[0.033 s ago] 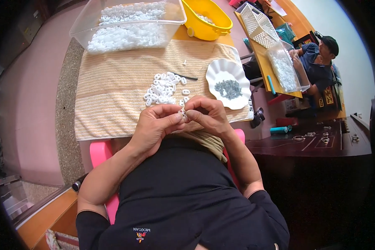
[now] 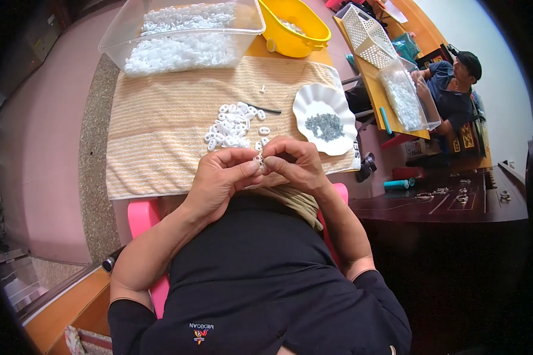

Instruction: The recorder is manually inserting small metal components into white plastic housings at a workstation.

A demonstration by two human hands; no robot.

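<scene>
The left hand [image 2: 222, 177] and right hand [image 2: 293, 165] meet fingertip to fingertip, pinching a small white ring [image 2: 259, 158] between them — seemingly one piece. Just beyond the knuckles lies the pile of white rings [image 2: 231, 127] — on the striped cloth [image 2: 160, 130].

bright even daylight, sharp centre, dark bent rim.
</scene>
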